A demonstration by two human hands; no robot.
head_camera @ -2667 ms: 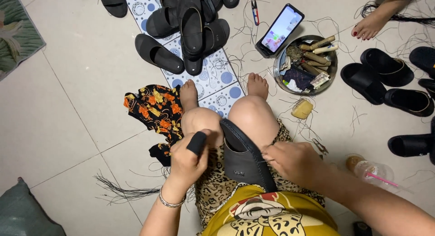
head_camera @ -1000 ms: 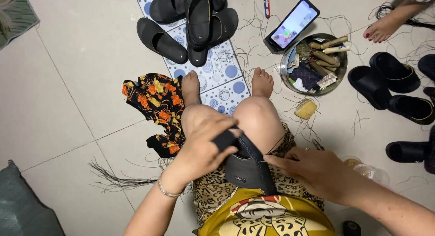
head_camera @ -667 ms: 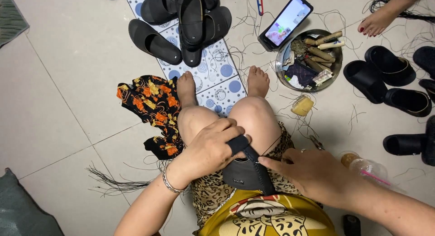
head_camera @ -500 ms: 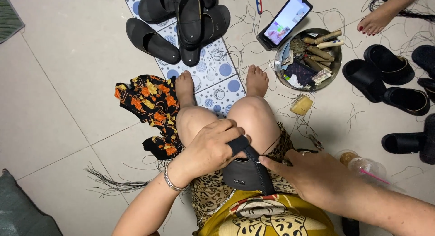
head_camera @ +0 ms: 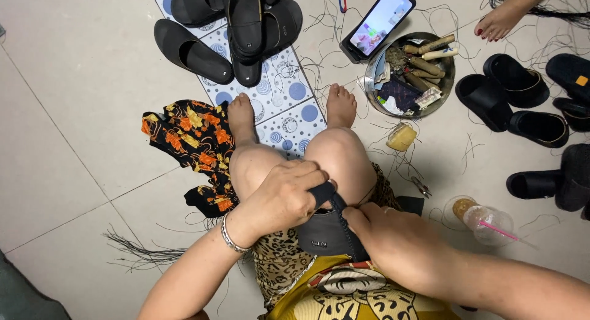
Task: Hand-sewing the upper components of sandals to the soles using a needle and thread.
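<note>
Slipper [head_camera: 322, 231] gripped between knees; both hands [head_camera: 279, 200] clamp edges.

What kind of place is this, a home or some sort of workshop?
Probably a home floor used as an informal shoe-stitching spot. The hands work a black shoe piece in the lap, black slippers are piled on the tiled floor, and a metal bowl holds tools.

The left hand [head_camera: 279, 197] covers the toe of the dark slipper [head_camera: 326, 231], and the right hand [head_camera: 393, 243] hides its far edge. The heap of black slippers [head_camera: 246, 19] is cut off by the top edge. Whether thread runs between the fingers is too fine to tell.
</note>
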